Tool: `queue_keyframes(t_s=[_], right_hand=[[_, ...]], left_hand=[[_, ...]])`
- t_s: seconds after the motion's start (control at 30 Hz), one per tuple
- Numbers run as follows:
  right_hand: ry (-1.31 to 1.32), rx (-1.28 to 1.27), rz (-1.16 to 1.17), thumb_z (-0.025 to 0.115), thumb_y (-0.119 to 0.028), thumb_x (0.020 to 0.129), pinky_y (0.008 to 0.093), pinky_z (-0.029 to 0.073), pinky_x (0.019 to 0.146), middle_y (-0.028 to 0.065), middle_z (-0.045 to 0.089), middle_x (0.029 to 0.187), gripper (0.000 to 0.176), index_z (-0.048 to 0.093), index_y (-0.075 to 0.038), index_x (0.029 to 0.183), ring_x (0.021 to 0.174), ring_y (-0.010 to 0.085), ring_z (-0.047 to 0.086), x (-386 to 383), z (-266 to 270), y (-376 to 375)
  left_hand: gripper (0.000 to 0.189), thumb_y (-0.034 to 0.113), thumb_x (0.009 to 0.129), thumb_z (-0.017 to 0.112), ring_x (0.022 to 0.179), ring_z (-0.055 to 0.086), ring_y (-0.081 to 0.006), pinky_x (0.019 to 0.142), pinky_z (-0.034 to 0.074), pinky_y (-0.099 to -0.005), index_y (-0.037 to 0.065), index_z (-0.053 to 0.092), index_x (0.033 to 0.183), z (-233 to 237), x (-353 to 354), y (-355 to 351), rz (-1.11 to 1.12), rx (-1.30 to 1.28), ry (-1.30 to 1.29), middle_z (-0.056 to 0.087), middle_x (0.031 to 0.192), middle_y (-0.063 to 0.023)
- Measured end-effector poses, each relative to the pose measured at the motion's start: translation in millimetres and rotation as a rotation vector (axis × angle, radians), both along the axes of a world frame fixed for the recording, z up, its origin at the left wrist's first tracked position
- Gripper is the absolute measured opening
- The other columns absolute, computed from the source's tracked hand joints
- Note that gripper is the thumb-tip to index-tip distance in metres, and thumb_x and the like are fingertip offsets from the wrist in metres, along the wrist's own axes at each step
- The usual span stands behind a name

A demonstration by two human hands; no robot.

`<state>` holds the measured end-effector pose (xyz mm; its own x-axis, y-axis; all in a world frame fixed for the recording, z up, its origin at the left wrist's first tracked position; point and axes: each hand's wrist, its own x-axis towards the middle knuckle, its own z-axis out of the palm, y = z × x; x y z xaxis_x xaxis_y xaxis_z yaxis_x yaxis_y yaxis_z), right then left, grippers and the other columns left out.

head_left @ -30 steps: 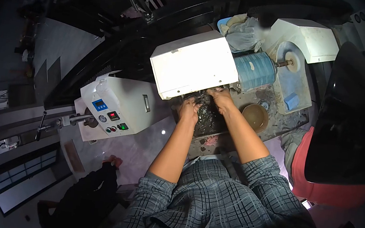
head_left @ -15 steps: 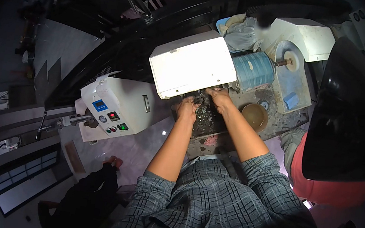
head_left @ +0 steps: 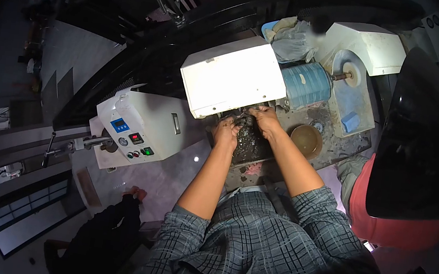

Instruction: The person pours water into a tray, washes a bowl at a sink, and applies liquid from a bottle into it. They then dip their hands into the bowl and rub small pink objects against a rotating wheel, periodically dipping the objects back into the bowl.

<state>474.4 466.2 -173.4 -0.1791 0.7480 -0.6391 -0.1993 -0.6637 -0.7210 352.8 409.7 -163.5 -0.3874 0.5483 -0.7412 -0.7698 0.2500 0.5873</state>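
Both my hands reach under the front edge of a white machine hood (head_left: 233,77). My left hand (head_left: 226,131) is closed, fingers curled, at the left of a dark wet tray (head_left: 252,146). At the tray's upper right, my right hand (head_left: 265,120) is closed too, its fingers bent toward the left one. Between them is something small and dark that I cannot make out against the wet, dirty background. The hood's shadow hides part of the fingertips. To the right of my right hand sits a round brown bowl (head_left: 306,141).
A blue motor-like cylinder (head_left: 306,85) joins the hood to a shaft and wheel (head_left: 350,74). A blue sponge (head_left: 350,121) lies in the right basin. A white control box (head_left: 145,126) stands left. Another person's dark-clothed leg (head_left: 111,228) and a red garment (head_left: 386,228) are nearby.
My hands have shifted very slightly under the hood and stay close together. The rest of the scene moves only a little with the camera.
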Motion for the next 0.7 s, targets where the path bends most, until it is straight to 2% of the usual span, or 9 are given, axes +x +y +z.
queue_keyframes(t_s=[0.07,0.13,0.23,0.27,0.33,0.43,0.53,0.6,0.7], right_hand=[[-0.075,-0.020,0.044,0.068,-0.004,0.080,0.0256,0.044,0.060,0.0067,0.063,0.075,0.007,0.063,0.001,0.079,0.065,0.0128,0.056,0,4,3],[-0.060,-0.019,-0.034,0.069,-0.004,0.079,0.0263,0.044,0.059,0.0066,0.063,0.075,0.008,0.063,0.001,0.079,0.064,0.0123,0.055,-3,-14,2],[-0.172,0.018,0.048,0.068,-0.003,0.078,0.0266,0.045,0.060,0.0067,0.064,0.075,0.006,0.064,0.002,0.079,0.064,0.0122,0.056,-5,-36,4],[-0.172,0.018,0.047,0.068,-0.003,0.078,0.0266,0.045,0.060,0.0067,0.064,0.075,0.006,0.064,0.002,0.079,0.064,0.0122,0.056,-3,-21,3],[-0.026,0.108,0.049,0.067,0.000,0.077,0.0259,0.046,0.063,0.0065,0.066,0.077,0.005,0.066,0.002,0.081,0.067,0.0114,0.057,2,11,-7],[-0.094,0.292,0.096,0.064,0.004,0.076,0.0238,0.046,0.065,0.0042,0.066,0.080,0.006,0.066,0.003,0.082,0.069,0.0096,0.056,9,22,-22],[-0.184,0.450,0.113,0.064,0.006,0.076,0.0239,0.046,0.066,0.0031,0.066,0.080,0.009,0.066,0.002,0.084,0.070,0.0083,0.056,4,13,-24],[-0.179,0.465,0.095,0.064,0.006,0.074,0.0242,0.046,0.065,0.0018,0.064,0.077,0.010,0.065,0.002,0.083,0.070,0.0078,0.054,2,8,-26],[-0.344,0.530,0.169,0.067,0.001,0.068,0.0295,0.047,0.071,0.0104,0.064,0.077,0.017,0.065,0.003,0.085,0.073,0.0152,0.058,8,16,-34]], left_hand=[[0.006,0.001,0.085,0.046,0.073,0.061,-0.0239,0.058,0.052,-0.0324,-0.001,0.051,0.087,2,0,2,-0.025,0.001,0.011,0.056,0.082,-0.0104],[0.006,0.002,0.086,0.046,0.072,0.060,-0.0235,0.057,0.051,-0.0325,-0.001,0.051,0.086,5,1,2,-0.051,-0.003,0.020,0.054,0.080,-0.0094],[0.009,0.003,0.089,0.045,0.075,0.061,-0.0217,0.061,0.052,-0.0323,0.001,0.053,0.087,8,-1,7,-0.019,-0.097,0.057,0.060,0.086,-0.0117],[0.009,0.003,0.089,0.045,0.075,0.061,-0.0217,0.061,0.052,-0.0323,0.001,0.053,0.087,2,-2,5,-0.020,-0.097,0.057,0.060,0.086,-0.0117],[0.012,-0.001,0.088,0.043,0.077,0.061,-0.0218,0.063,0.052,-0.0317,0.003,0.054,0.089,-8,-7,-4,-0.157,0.096,-0.017,0.062,0.090,-0.0128],[0.014,-0.004,0.087,0.043,0.078,0.062,-0.0224,0.066,0.052,-0.0318,0.003,0.054,0.092,-12,-1,-18,-0.045,0.162,-0.059,0.063,0.089,-0.0126],[0.019,-0.007,0.084,0.041,0.079,0.062,-0.0226,0.066,0.053,-0.0322,0.003,0.054,0.093,-26,-1,-9,-0.041,0.120,-0.037,0.063,0.089,-0.0127],[0.021,-0.009,0.083,0.040,0.079,0.062,-0.0229,0.066,0.053,-0.0325,0.003,0.054,0.094,-29,-4,-10,-0.029,0.149,-0.058,0.063,0.089,-0.0121],[0.022,-0.011,0.081,0.039,0.077,0.061,-0.0229,0.068,0.053,-0.0323,0.003,0.053,0.092,-12,-3,-15,-0.135,0.160,-0.059,0.062,0.090,-0.0111]])
